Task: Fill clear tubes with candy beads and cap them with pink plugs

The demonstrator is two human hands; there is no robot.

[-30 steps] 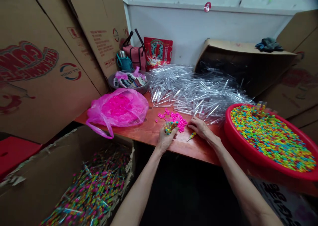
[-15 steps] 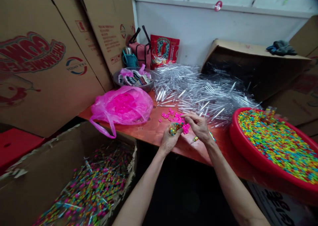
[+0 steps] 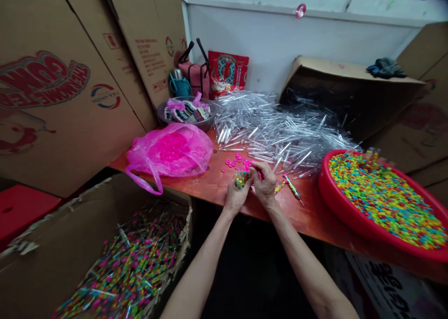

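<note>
My left hand [image 3: 236, 196] is closed around a bundle of clear tubes filled with coloured candy [image 3: 241, 180], their ends facing up. Against the top of that bundle, my right hand [image 3: 265, 182] has its fingers pinched, with a bit of pink cap [image 3: 259, 174] showing at them. Small pink caps [image 3: 235, 161] lie scattered on the table just behind both hands. To the right of my right hand lies a candy-filled tube [image 3: 293, 186] with a pink end, and another filled tube [image 3: 279, 187] is partly hidden by that hand.
Empty clear tubes [image 3: 280, 127] form a heap at the back. A red tub [image 3: 325, 183] of loose candy stands right; a pink plastic bag [image 3: 171, 151] lies left on the orange table [image 3: 217, 188]. A cardboard box [image 3: 42, 258] of capped, filled tubes stands lower left.
My right hand has moved left and down from the pink caps to the bundle's top, uncovering the filled tube at right. My left hand still holds the bundle. The view has shifted slightly.
</note>
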